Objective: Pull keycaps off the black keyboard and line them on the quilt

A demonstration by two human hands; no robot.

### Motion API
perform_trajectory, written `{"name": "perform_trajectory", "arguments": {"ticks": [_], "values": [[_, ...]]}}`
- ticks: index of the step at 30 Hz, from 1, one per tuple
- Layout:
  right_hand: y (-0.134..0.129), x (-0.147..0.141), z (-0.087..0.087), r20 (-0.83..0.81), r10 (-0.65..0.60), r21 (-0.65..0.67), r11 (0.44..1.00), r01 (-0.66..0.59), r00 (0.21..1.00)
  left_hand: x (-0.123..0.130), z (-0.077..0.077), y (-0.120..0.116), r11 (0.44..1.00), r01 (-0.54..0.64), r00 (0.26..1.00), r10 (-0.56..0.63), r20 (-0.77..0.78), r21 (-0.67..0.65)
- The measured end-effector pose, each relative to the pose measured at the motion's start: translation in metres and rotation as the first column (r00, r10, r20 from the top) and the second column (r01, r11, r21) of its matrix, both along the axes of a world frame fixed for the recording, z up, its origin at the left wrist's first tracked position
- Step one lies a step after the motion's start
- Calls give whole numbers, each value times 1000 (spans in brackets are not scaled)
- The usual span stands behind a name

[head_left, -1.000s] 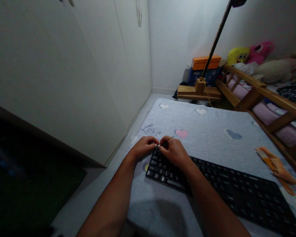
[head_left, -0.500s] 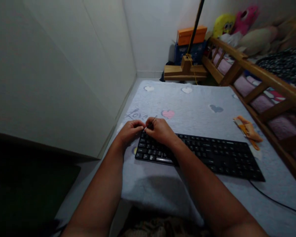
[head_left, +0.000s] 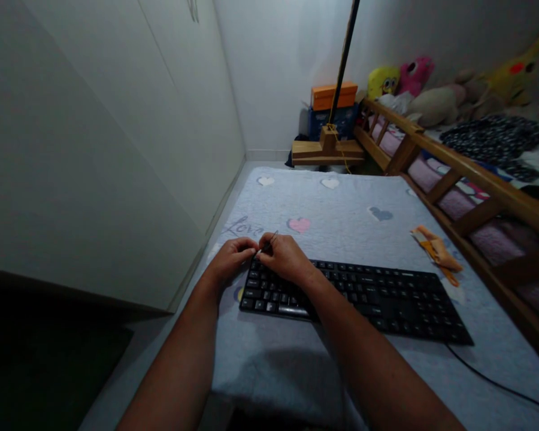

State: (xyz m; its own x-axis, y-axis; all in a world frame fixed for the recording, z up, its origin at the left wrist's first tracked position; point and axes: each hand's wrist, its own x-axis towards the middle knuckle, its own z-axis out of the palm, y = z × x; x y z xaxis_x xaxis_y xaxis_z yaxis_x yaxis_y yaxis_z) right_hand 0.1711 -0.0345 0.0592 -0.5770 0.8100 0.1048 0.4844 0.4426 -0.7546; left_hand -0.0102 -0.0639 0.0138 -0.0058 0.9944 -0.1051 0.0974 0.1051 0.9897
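A black keyboard lies at a slant on a pale blue cloth with printed hearts. My left hand is closed at the keyboard's far left corner, thumb and forefinger pinched on that corner. Close against it, my right hand pinches a thin dark stick-like tool, whose upper end sticks out above the fingers. The tool's lower end is hidden between the fingertips. My right wrist and forearm cross over the keys and cover part of them.
An orange cloth-like item lies right of the keyboard. The cable runs off to the lower right. A white cabinet wall stands on the left, a wooden bed rail on the right. Behind are a wooden stand and an orange box.
The view has tilted up slightly, so everything sits lower in the picture. Both hands stay at the keyboard's far left corner, with the thin tool still in my right hand.
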Motion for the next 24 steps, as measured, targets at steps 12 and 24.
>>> {"name": "perform_trajectory", "arguments": {"ticks": [12, 24], "values": [[0, 0, 0, 10, -1, 12, 1000, 0, 1000, -2, -3, 3, 1000, 18, 1000, -18, 5, -3], [0, 1, 3, 37, 13, -20, 1000, -12, 999, 1, -2, -1, 998, -7, 998, 11, 62, -65]]}}
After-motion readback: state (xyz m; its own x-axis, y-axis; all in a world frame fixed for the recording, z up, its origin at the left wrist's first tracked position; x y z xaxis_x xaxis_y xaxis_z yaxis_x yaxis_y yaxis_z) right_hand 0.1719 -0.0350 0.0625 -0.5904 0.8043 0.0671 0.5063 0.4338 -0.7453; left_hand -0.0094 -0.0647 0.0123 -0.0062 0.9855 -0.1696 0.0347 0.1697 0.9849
